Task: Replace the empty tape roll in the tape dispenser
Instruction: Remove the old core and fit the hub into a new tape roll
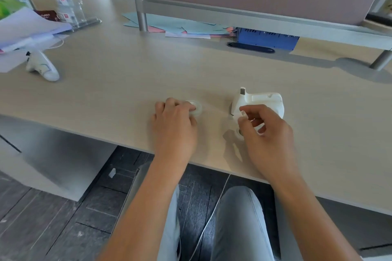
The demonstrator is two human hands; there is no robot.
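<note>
A white tape dispenser [259,99] stands on the light wooden desk [118,82], right of centre. To its left lies a clear tape roll [196,108]; my left hand [174,125] covers its near side, fingers closed on it. My right hand [265,131] hovers just in front of the dispenser, its fingers pinched around a small white ring-shaped piece [259,128], mostly hidden by the fingers. Another small white piece [239,134] lies on the desk just left of that hand.
A white controller-like device [42,65] lies at the far left beside stacked papers [25,27]. Coloured sheets [182,27] and a blue basket [267,38] sit under the partition at the back. The desk's front edge runs close below my wrists.
</note>
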